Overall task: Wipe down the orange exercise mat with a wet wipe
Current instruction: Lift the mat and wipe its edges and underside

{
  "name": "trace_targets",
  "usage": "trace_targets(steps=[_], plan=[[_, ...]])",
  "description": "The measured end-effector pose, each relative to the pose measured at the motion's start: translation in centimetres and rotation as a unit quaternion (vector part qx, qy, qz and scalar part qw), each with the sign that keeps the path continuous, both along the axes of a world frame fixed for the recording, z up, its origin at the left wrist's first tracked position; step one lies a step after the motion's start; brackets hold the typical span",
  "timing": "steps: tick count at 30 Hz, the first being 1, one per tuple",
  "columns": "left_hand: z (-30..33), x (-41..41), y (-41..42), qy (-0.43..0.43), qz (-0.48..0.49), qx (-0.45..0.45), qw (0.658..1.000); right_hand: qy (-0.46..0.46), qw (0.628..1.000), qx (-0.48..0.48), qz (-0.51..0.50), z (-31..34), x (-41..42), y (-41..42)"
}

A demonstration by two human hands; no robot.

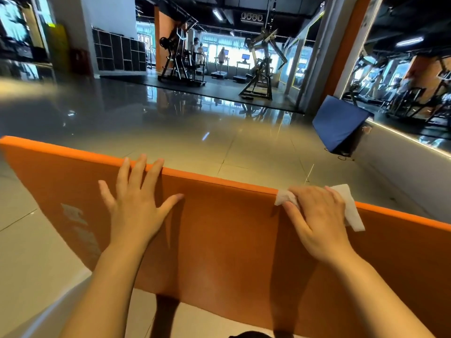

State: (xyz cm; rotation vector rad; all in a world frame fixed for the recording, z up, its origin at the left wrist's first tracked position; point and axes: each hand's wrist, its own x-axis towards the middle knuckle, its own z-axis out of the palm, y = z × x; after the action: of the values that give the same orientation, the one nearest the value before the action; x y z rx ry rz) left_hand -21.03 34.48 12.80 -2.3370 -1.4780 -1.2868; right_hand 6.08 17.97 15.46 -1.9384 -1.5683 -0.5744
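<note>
Orange mat: foam, light but floppy, best held along its top edge
Left hand: flat, fingers spread, steadying
Right hand: presses wet wipe on the edge

orange exercise mat raised on edge, white wet wipe draped over top edge
</note>
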Motion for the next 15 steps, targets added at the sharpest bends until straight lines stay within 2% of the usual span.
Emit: trace_targets(steps=[3, 7, 10, 12, 15], plan=[[0.3, -1.4, 0.2, 0.027, -0.015, 0.06, 0.998, -0.007, 1.0, -0.005, 0.002, 0.2, 0.1, -0.5], [0.4, -3.0, -1.0, -0.001, -0.038, 0.095, 0.995, -0.006, 0.999, 0.001, -0.039, 0.3, -1.3, 0.1], [0.5, -3.8, -3.2, 0.001, -0.033, 0.112, 0.993, 0.037, 0.997, -0.003, -0.072, 0.7, -3.7, 0.8], [0.5, -4.2, -4.6, 0.001, -0.031, 0.126, 0.991, 0.051, 0.997, -0.021, -0.058, 1.0, -6.7, 1.7], [0.6, -4.7, -5.6, 0.008, -0.028, 0.139, 0.99, 0.019, 0.998, -0.057, 0.021, 0.6, -13.5, 3.6]])
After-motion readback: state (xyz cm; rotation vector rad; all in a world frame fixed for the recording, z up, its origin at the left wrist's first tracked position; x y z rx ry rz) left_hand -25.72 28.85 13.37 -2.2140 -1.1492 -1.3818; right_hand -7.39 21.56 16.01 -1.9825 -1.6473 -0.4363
